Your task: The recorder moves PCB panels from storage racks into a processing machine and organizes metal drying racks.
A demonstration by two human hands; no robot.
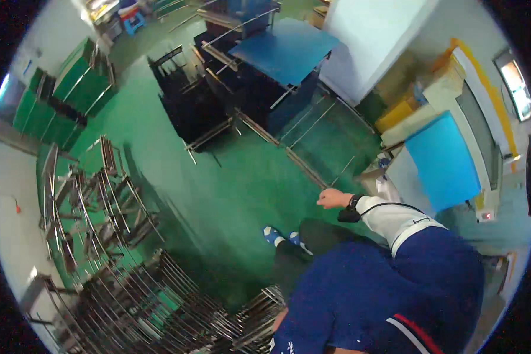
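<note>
My right hand (333, 199) is held out over the green floor, its fingers curled in and nothing visible in them. A dark band circles its wrist, below a white sleeve. Nearest to it is the low metal-framed rack or cart (307, 167), whose corner lies just beyond the fingers; contact between them cannot be made out. To its right, a bright blue sheet (443, 159) lies on a pale machine or bench. My left hand is not visible; only a sliver of skin shows beside the dark blue clothing at the lower edge.
Metal racks (97, 206) stand at the left, with more slatted frames (153, 295) piled at the lower left. Green panelled carts (79, 85) are at the far left. Ahead, dark stacked carts carry a blue board (286, 50) beside a white pillar (369, 44).
</note>
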